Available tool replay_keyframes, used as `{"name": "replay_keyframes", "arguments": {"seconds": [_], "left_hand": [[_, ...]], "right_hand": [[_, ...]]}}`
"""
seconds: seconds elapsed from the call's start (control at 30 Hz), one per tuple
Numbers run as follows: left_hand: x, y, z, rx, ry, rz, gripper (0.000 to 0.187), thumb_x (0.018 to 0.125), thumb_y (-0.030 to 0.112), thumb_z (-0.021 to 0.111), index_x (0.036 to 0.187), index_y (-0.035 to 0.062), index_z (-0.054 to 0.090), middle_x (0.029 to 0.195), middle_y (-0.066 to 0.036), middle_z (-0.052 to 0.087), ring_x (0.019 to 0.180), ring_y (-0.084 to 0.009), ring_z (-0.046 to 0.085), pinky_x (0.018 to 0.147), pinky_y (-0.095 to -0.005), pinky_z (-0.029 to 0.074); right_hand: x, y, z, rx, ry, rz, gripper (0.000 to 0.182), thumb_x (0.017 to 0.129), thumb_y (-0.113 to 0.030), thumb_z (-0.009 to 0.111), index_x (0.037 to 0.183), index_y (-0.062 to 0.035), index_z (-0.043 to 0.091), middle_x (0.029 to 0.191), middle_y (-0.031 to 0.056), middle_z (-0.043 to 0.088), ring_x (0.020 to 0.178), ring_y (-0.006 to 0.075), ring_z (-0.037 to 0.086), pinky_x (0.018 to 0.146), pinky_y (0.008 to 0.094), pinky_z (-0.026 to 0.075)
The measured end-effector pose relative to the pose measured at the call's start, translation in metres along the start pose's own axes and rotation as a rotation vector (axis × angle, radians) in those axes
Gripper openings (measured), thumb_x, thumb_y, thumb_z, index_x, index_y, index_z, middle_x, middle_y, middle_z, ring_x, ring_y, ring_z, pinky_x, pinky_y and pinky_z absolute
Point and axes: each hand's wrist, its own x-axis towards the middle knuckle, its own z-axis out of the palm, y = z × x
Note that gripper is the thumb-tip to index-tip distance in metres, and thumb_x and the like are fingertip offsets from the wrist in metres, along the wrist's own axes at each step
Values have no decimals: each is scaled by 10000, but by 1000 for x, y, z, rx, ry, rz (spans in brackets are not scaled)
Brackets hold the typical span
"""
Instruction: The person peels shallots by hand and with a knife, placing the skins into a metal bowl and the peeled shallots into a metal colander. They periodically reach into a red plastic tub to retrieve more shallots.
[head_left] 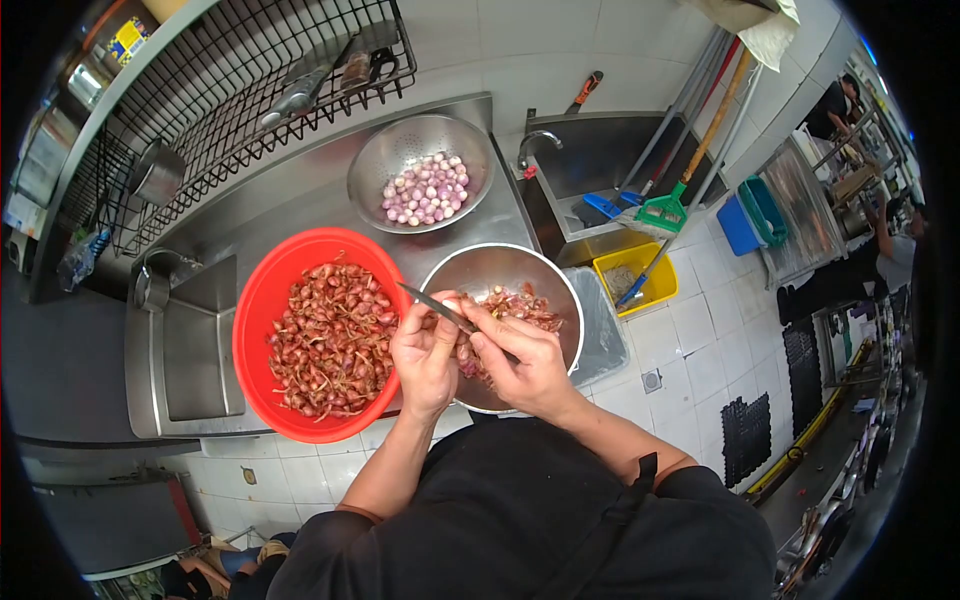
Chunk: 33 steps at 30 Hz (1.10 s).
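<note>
My right hand [525,360] is closed round the handle of a small knife [430,302], whose dark blade points up and left. My left hand [425,360] is closed too, its fingertips pinching a small pale shallot [452,305] against the blade; fingers partly cover it. Both hands are over a steel bowl [568,300] with reddish shallot peelings [530,308] inside. Left of it, a red basin [262,385] holds a heap of unpeeled shallots [330,340]. Behind, a steel colander [385,150] contains peeled, pinkish-white shallots [425,190].
A steel sink [205,350] lies at the left of the counter, under a black wire rack [235,90]. Brooms, a green dustpan brush [664,210] and a yellow bucket [655,290] stand at the right. Two other people work at the far right.
</note>
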Motion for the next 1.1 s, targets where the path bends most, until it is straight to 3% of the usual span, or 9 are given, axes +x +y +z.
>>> {"name": "replay_keyframes", "arguments": {"seconds": [0.2,0.27,0.4,0.5,0.53,0.63,0.77,0.93,1.1], "left_hand": [[0,1,-7,48,-68,8,283,989,132,594,1233,-11,577,974,-52,635,731,-95,554,565,-225,444],[-1,7,-4,24,-100,-31,290,989,132,595,1232,-26,581,949,-60,627,723,-101,532,564,-232,439],[-1,10,-5,52,-69,-42,295,990,125,591,1238,-35,576,936,-64,621,710,-104,530,562,-232,430],[-1,9,-8,124,-64,-36,286,990,120,590,1230,-34,579,937,-59,623,693,-100,529,563,-231,427],[-2,6,-11,187,-62,9,284,988,118,593,1227,-34,580,936,-57,624,687,-99,529,563,-232,426],[-3,4,-10,242,-52,68,283,983,116,602,1223,-34,580,930,-55,626,680,-98,530,563,-234,426],[-4,12,-8,213,-85,35,289,988,118,593,1235,-30,574,923,-57,630,692,-99,534,566,-232,427],[-2,13,-21,26,-159,-69,307,1007,136,557,1270,-24,560,1030,-90,647,742,-107,543,586,-238,443],[0,17,-20,-144,-158,-175,349,1008,131,547,1331,-3,531,1172,-123,626,842,-113,553,644,-244,466]], "right_hand": [[1,3,-4,131,-27,106,336,948,-57,599,1278,3,624,944,125,709,769,128,675,692,282,537],[0,8,-5,254,6,284,324,972,-76,580,1283,5,620,828,44,679,713,50,602,633,242,495],[7,7,-18,374,-67,424,323,981,-94,578,1284,10,618,687,-31,574,689,1,509,618,189,421],[4,-16,-15,330,-119,439,332,973,-77,581,1293,7,613,773,18,648,705,22,546,639,208,454],[-1,-5,-1,261,-7,244,340,963,-54,581,1297,2,611,915,87,704,730,57,583,660,239,486],[-1,-3,4,190,3,101,344,955,-38,580,1295,6,611,1048,143,709,755,95,608,687,267,513],[-3,-5,3,227,-10,159,331,967,-50,577,1292,1,616,952,98,709,725,80,593,661,247,501],[2,-11,-7,620,-11,554,308,1002,-109,564,1282,5,622,753,-20,603,635,23,507,571,192,426],[4,-2,-13,505,-59,549,307,1005,-128,566,1271,11,628,706,-35,561,605,11,456,526,197,384]]}}
